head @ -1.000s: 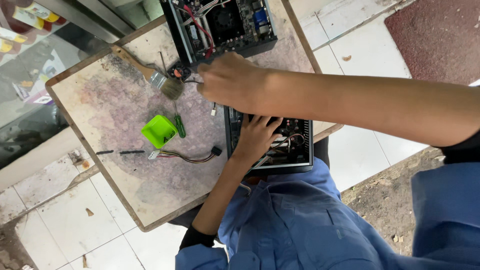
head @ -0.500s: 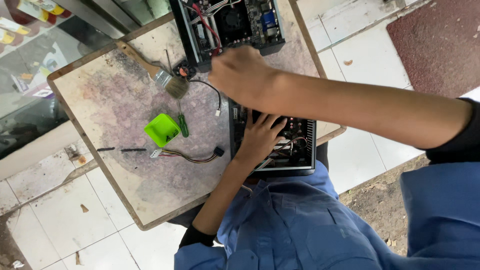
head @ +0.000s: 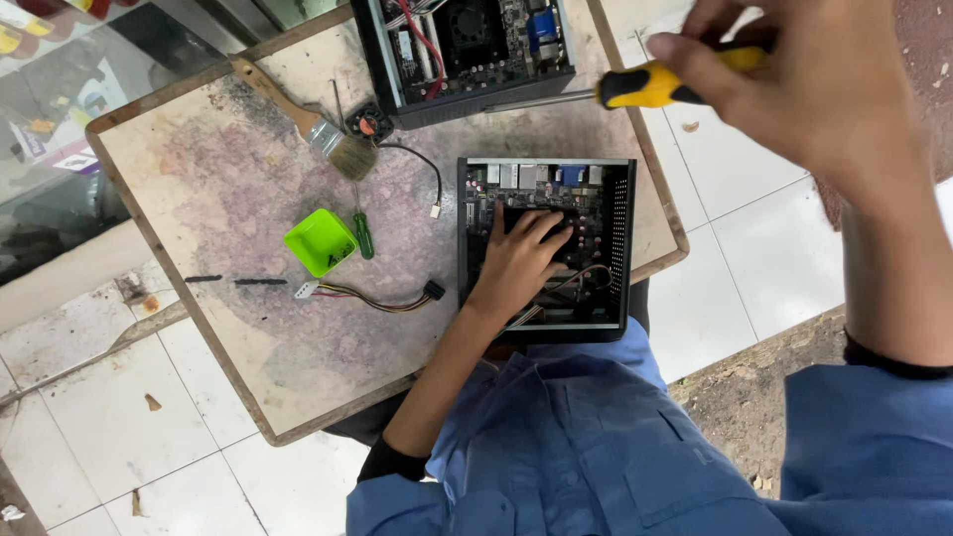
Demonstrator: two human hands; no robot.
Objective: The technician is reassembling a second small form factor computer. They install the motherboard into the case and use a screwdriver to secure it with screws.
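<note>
A small green tray (head: 320, 241) sits in the middle of the worktop (head: 248, 337), with a few tiny dark bits inside. An open black computer box (head: 545, 248) lies at the near edge, full of boards and wires. The left hand (head: 518, 263) rests flat inside it, fingers spread, holding nothing. The right hand (head: 809, 84) is closed around a yellow screwdriver (head: 635, 87), above the worktop's right edge.

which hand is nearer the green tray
Left. The left hand rests inside the open computer case, just right of the green tray. The right hand, holding the yellow screwdriver, is raised far right.
</note>
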